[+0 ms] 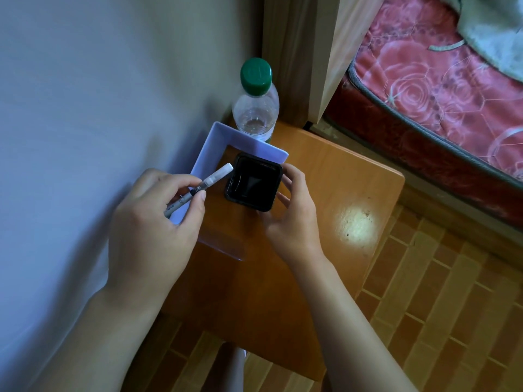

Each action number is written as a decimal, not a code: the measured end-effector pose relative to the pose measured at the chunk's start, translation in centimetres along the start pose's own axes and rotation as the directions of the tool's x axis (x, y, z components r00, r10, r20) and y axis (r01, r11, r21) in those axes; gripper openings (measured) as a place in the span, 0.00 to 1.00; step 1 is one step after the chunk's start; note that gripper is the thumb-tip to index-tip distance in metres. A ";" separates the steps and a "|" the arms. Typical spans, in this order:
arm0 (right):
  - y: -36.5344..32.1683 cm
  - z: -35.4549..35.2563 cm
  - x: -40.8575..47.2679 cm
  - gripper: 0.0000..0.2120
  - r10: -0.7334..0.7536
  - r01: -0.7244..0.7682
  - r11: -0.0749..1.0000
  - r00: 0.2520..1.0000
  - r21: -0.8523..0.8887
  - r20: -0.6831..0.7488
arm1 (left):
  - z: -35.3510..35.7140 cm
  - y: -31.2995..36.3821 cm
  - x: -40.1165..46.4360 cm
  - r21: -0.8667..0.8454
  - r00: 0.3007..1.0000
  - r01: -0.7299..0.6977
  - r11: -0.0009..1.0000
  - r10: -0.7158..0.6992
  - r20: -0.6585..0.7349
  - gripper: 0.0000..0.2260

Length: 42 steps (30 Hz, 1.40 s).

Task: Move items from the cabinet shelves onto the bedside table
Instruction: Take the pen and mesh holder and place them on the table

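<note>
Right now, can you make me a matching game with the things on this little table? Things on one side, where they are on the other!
Things:
1. pen
2. black cup
3. bottle
4. white box

Places:
A. at the back of the bedside table, green cap on top
B. pinched in the left hand
C. against the wall, its side open
D. held by the right hand

Pairs: 1-B, 2-D, 3-A, 4-C
</note>
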State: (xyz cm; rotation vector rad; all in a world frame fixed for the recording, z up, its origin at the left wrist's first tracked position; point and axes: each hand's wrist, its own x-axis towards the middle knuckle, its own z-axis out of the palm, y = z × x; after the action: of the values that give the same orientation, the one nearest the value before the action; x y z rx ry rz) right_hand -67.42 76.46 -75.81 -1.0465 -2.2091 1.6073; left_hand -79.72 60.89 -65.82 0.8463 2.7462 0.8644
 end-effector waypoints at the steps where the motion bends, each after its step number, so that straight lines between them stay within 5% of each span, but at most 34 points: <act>1: 0.0 -0.1 -0.2 0.40 0.004 -0.004 1.000 1.000 -0.011 0.006 | -0.1 0.0 0.1 -0.002 1.000 0.003 1.000 -0.003 -0.003 0.05; 10: -1.4 -1.4 -2.3 0.46 -0.027 0.024 0.995 0.999 -0.101 -0.031 | -0.4 -0.1 0.8 -0.027 0.999 0.034 0.999 -0.034 -0.008 0.04; 19: -1.6 -0.2 -1.5 0.37 -0.102 0.093 0.991 0.990 -0.099 -0.093 | 0.0 -0.8 0.7 -0.076 0.996 0.085 0.993 -0.083 0.034 0.04; 42: -2.7 3.9 0.4 0.33 -0.130 0.116 0.990 0.967 -0.075 -0.220 | 0.2 -1.1 0.3 -0.091 0.993 0.109 0.990 -0.105 0.050 0.05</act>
State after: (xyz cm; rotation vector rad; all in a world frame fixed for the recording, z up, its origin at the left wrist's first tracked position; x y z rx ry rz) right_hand -70.97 73.36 -74.98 -1.0284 -2.1382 1.3076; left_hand -80.41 60.44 -66.57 0.6865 2.6609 0.9334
